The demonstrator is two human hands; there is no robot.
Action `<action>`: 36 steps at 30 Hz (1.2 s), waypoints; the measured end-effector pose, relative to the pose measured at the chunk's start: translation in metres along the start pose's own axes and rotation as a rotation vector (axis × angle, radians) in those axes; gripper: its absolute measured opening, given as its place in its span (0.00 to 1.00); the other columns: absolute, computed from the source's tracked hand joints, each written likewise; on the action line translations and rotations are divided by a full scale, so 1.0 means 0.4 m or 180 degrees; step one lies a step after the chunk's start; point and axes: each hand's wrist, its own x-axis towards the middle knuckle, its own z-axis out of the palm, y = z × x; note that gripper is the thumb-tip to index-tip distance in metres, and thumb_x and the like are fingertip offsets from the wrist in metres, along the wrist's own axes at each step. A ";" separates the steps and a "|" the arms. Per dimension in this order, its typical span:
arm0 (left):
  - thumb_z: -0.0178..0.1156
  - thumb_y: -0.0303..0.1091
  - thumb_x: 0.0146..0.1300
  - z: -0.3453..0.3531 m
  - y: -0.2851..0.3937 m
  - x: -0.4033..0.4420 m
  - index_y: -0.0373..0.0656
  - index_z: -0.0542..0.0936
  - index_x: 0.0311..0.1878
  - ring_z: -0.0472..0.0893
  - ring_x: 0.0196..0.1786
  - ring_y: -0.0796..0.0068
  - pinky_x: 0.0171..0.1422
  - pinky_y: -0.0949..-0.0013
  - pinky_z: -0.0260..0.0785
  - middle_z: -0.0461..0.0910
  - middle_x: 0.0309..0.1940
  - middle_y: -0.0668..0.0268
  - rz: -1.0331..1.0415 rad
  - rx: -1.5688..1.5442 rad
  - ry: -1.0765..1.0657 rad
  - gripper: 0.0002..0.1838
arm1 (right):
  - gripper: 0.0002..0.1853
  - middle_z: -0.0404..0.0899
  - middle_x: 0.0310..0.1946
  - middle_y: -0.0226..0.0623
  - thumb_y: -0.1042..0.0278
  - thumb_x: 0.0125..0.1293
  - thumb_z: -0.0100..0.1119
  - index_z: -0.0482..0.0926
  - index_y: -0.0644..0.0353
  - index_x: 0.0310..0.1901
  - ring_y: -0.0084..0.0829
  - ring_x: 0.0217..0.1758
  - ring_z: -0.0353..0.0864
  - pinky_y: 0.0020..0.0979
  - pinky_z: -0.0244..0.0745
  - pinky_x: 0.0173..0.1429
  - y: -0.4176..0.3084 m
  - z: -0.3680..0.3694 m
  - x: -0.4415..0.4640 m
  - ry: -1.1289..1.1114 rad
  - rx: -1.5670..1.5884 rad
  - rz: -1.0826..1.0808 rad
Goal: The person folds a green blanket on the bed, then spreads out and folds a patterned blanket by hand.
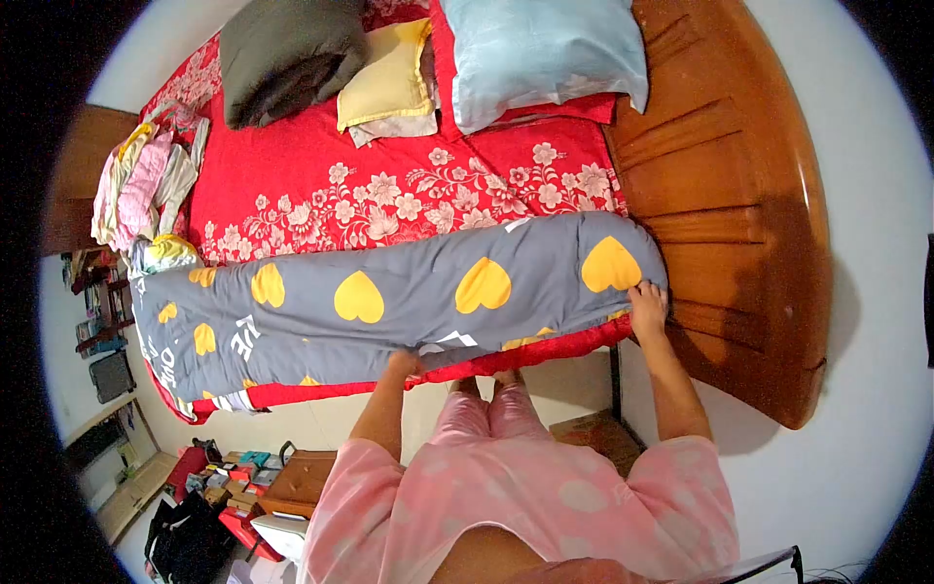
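Note:
A long folded grey quilt (409, 282) with yellow hearts and white letters lies along the near edge of the bed. My right hand (648, 300) rests on its right end, beside a yellow heart, with the fingers apart on the fabric. At the quilt's near edge, left of centre, is my left hand (405, 364); its fingers are hidden at the fold. Under the quilt, the red floral bedsheet (379, 200) shows on both sides.
A wooden headboard (739, 214) stands at the right. On the bed lie a blue pillow (545, 49), a yellow pillow (389, 78), a dark bundle (287, 58) and piled clothes (146, 185). A wooden cabinet (300, 482) is at the lower left.

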 end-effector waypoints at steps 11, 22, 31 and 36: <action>0.71 0.33 0.43 0.303 0.732 -0.400 0.46 0.61 0.67 0.72 0.58 0.49 0.60 0.59 0.68 0.70 0.57 0.52 0.4482 0.0883 0.0139 0.45 | 0.17 0.70 0.52 0.44 0.88 0.41 0.54 0.79 0.61 0.34 0.47 0.60 0.67 0.42 0.63 0.63 -0.232 -0.266 -0.061 0.1555 0.2138 -0.0537; 0.57 0.33 0.63 0.251 0.899 -0.280 0.34 0.77 0.43 0.75 0.37 0.73 0.44 0.65 0.68 0.80 0.33 0.63 0.3036 -0.1280 0.0509 0.12 | 0.18 0.79 0.42 0.47 0.70 0.61 0.59 0.72 0.63 0.51 0.41 0.45 0.79 0.36 0.73 0.47 -0.080 -0.122 -0.053 0.0479 0.3507 0.0606; 0.53 0.28 0.61 0.289 0.833 -0.324 0.35 0.77 0.46 0.78 0.40 0.66 0.47 0.64 0.69 0.81 0.35 0.58 0.3277 -0.0784 0.0131 0.12 | 0.27 0.70 0.59 0.53 0.64 0.58 0.61 0.68 0.67 0.58 0.48 0.62 0.69 0.40 0.63 0.65 -0.021 -0.159 0.252 0.0550 0.2745 0.0356; 0.54 0.46 0.66 0.442 0.778 -0.346 0.47 0.51 0.72 0.74 0.58 0.51 0.62 0.59 0.65 0.72 0.58 0.45 0.3253 0.0893 -0.1464 0.36 | 0.26 0.65 0.64 0.41 0.56 0.69 0.44 0.64 0.62 0.64 0.37 0.64 0.65 0.33 0.58 0.66 0.059 -0.126 0.382 0.0430 0.4730 0.0974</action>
